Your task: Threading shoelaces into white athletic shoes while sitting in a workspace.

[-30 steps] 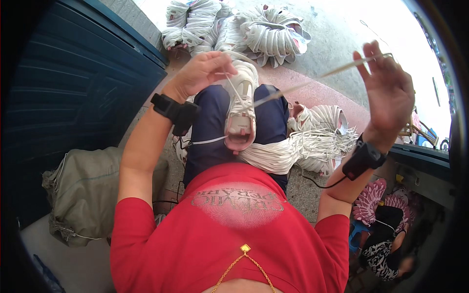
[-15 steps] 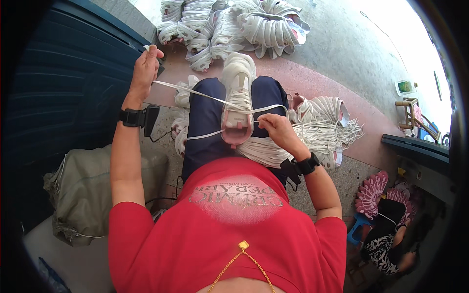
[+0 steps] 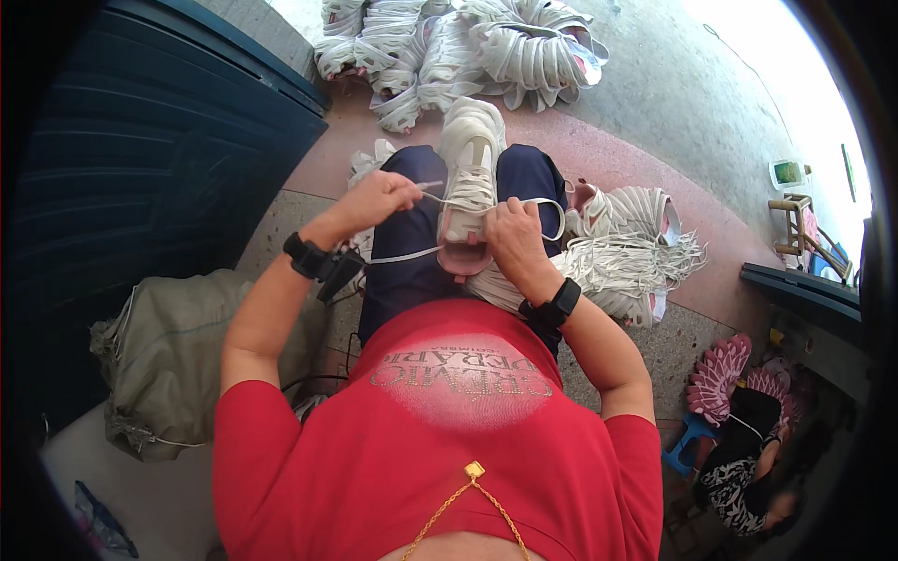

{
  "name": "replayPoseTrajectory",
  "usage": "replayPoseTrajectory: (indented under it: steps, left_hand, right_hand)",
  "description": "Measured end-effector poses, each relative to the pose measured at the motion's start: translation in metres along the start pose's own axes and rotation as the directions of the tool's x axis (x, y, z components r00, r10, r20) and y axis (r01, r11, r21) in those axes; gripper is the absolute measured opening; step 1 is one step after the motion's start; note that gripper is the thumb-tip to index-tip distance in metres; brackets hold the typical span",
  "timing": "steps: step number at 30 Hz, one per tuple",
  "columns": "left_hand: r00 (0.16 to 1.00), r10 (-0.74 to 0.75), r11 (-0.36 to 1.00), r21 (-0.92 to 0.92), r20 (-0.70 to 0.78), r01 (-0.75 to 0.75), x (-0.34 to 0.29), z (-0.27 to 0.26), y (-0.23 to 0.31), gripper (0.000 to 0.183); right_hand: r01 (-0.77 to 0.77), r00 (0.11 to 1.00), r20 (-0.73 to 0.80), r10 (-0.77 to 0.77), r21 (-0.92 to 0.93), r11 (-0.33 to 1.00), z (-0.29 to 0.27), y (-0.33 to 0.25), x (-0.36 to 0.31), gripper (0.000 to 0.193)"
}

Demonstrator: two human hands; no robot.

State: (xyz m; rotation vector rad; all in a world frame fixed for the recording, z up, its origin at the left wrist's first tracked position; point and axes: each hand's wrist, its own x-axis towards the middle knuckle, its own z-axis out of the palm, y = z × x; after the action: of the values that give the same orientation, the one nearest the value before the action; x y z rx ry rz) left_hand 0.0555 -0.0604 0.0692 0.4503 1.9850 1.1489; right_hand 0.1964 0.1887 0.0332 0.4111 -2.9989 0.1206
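A white sneaker (image 3: pixel 472 140) with a pink-lined collar rests between my knees, toe pointing away from me. Its white lace (image 3: pixel 402 256) is partly threaded, one length trailing left across my thigh and another looping out to the right. My left hand (image 3: pixel 382 198) is just left of the sneaker, thumb and fingers pinching a lace end that sticks out toward the laced front. My right hand (image 3: pixel 514 232) is closed on the sneaker's right edge near the top eyelets. Its fingertips are partly hidden, so whether lace is also under them is unclear.
Strung bundles of white shoes (image 3: pixel 449 56) lie ahead on the floor. More white shoes (image 3: pixel 622 215) and a bunch of laces (image 3: pixel 617 266) sit to my right. A stuffed sack (image 3: pixel 196 365) and dark door (image 3: pixel 159 159) are left. Another person (image 3: pixel 744 477) works at lower right.
My left hand has come down and right, from far out with a stretched lace to beside the sneaker. My right hand has moved slightly up and inward onto the sneaker's edge.
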Motion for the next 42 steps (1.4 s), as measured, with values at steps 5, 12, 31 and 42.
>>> replayPoseTrajectory:
  steps: [5,12,31,42]
  left_hand:
    - [0.987,0.015,0.958,0.286,-0.159,0.032,-0.01,0.045,-0.014,0.025]
    - [0.94,0.177,0.881,0.473,-0.29,-0.02,-0.006,0.061,-0.021,0.025]
    - [0.803,0.477,0.566,0.824,-0.357,0.03,-0.013,0.088,0.011,0.023]
    - [0.804,0.406,0.759,0.651,-0.434,-0.033,-0.002,0.082,-0.009,0.016]
  right_hand:
    - [-0.065,0.981,-0.172,0.09,0.143,0.988,-0.002,0.009,0.005,0.007]
    - [-0.105,0.975,-0.17,0.142,0.213,0.971,-0.001,0.01,0.0,0.013]
    - [-0.137,0.978,-0.135,0.158,0.15,0.979,-0.011,-0.006,-0.004,0.02]
    - [-0.112,0.956,-0.183,0.227,0.487,0.866,0.021,0.036,-0.017,0.011]
